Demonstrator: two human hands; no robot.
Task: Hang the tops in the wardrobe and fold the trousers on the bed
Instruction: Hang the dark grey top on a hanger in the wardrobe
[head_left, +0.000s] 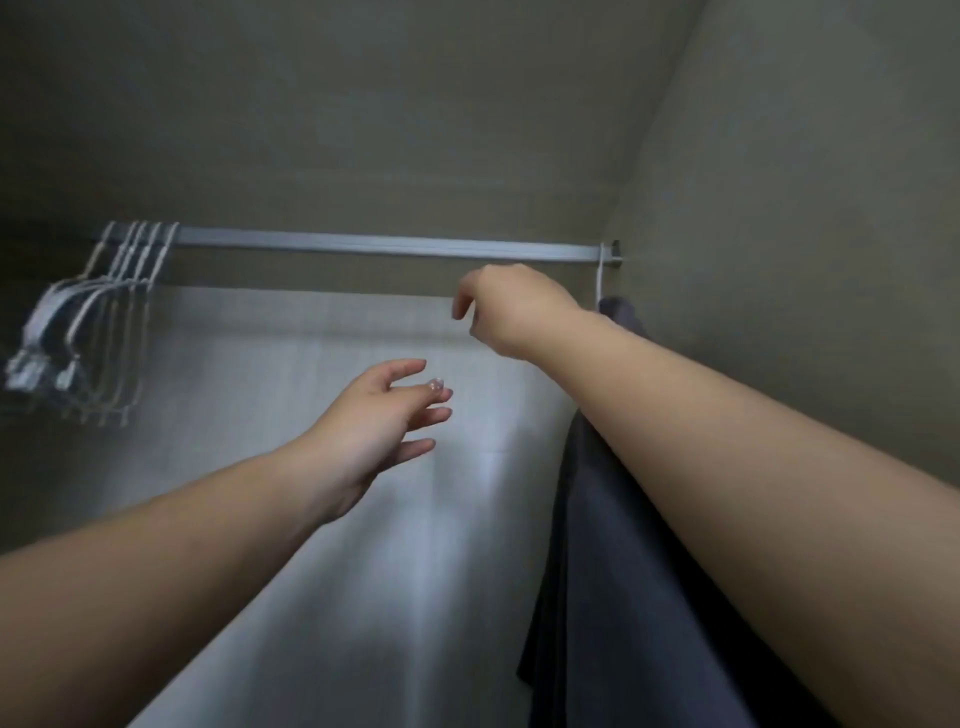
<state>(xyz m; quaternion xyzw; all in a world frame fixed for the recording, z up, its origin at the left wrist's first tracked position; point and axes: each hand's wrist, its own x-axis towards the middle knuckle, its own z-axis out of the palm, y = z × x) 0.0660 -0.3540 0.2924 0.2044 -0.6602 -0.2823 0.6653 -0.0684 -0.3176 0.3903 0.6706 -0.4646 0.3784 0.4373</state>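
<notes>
Inside the wardrobe, our right hand (511, 306) hangs loosely curled and empty under the flat metal rail (384, 244); our left hand (379, 415) spreads open. At three o'clock a soft grey top (597, 519) hangs. Slim white hangers (111, 312) bunch at nine; we judge a careless brush could unhook that top.

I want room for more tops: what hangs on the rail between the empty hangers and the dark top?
Nothing: in the head view the rail is bare between the empty hangers and the dark top.
</notes>
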